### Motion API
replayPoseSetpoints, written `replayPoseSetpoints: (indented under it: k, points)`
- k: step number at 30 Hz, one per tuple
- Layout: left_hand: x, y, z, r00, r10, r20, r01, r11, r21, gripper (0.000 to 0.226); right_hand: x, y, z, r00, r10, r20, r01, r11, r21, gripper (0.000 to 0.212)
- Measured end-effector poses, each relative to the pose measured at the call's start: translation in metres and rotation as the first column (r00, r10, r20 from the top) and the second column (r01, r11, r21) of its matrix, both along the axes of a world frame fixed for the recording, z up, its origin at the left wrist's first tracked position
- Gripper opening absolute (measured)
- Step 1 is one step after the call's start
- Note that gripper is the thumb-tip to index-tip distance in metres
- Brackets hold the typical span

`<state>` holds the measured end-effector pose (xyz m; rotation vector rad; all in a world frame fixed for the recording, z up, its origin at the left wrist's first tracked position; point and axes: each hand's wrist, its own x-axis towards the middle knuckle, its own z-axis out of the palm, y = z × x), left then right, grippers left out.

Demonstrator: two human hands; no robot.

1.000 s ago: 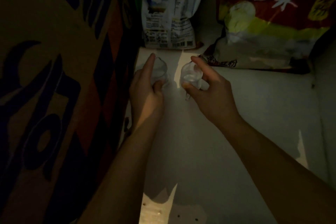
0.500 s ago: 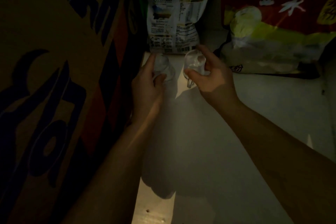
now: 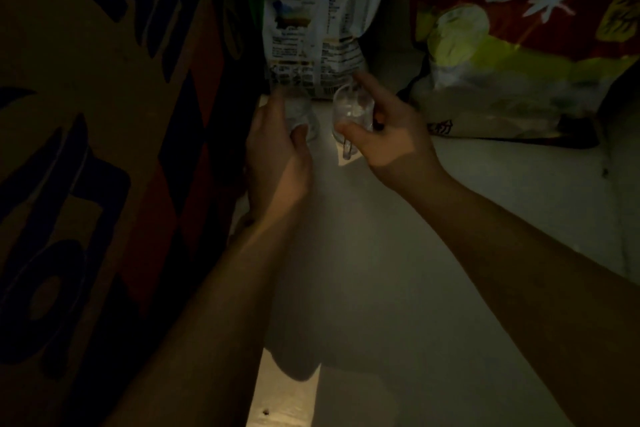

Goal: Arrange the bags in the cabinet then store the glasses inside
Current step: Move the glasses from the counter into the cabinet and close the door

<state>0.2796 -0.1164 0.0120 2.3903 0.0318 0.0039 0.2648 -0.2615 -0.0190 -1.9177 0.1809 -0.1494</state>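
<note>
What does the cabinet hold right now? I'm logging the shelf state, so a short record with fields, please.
left hand: grips left glass
right hand: grips right glass
glasses: side by side, apart, in front of green bag
red bag: back right
printed bag: along left side
shelf: pale, dimly lit

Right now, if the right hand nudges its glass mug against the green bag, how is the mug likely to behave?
The glass mug looks rigid and probably fragile. Its handle should stop it rolling. The green bag behind looks soft, so it would likely give way.
</note>
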Motion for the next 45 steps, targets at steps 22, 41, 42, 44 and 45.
replayPoseSetpoints:
  k: [22, 41, 42, 44, 45]
  points:
    - [-0.140, -0.008, -0.012, 0.954, -0.238, 0.181, 0.197, 0.956, 0.216, 0.085, -0.163, -0.006, 0.018, 0.943, -0.327, -0.067, 0.268, 0.860, -0.436, 0.079]
    - [-0.281, 0.044, 0.006, 0.804, -0.552, -0.222, 0.586, 0.671, 0.454, 0.086, -0.330, 0.025, 0.020, 0.904, -0.223, -0.364, -0.057, 0.782, -0.620, 0.072]
    - [-0.290, 0.050, 0.005, 0.807, -0.546, -0.224, 0.581, 0.669, 0.463, 0.086, -0.338, 0.023, 0.021, 0.902, -0.228, -0.368, -0.061, 0.774, -0.630, 0.070]
    - [-0.309, 0.059, 0.006, 0.803, -0.548, -0.234, 0.589, 0.669, 0.453, 0.087, -0.356, 0.022, 0.025, 0.893, -0.235, -0.383, -0.073, 0.766, -0.638, 0.070]
    - [-0.317, 0.062, 0.007, 0.795, -0.557, -0.241, 0.600, 0.662, 0.448, 0.088, -0.365, 0.023, 0.028, 0.887, -0.232, -0.398, -0.086, 0.766, -0.638, 0.071]
